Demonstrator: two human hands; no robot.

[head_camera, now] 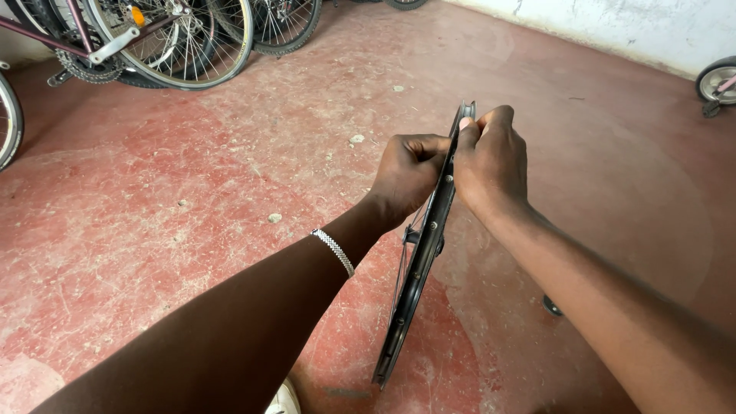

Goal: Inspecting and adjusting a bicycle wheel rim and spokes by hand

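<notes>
A bare black bicycle wheel rim (420, 264) with thin spokes stands upright and edge-on in front of me, above a worn red floor. My left hand (406, 175) is closed on the rim's left side near its top. My right hand (491, 161) grips the rim from the right at the same height, fingers curled over the top edge. A beaded white bracelet (333, 251) sits on my left wrist. The rim's lower end reaches down near a white shoe tip (285, 400).
Several bicycles (165, 38) lean at the back left, wheels toward me. A small wheel (717, 80) shows at the right edge by a white wall (613, 23). A small dark object (552, 305) lies on the floor under my right forearm. Pebbles dot the floor.
</notes>
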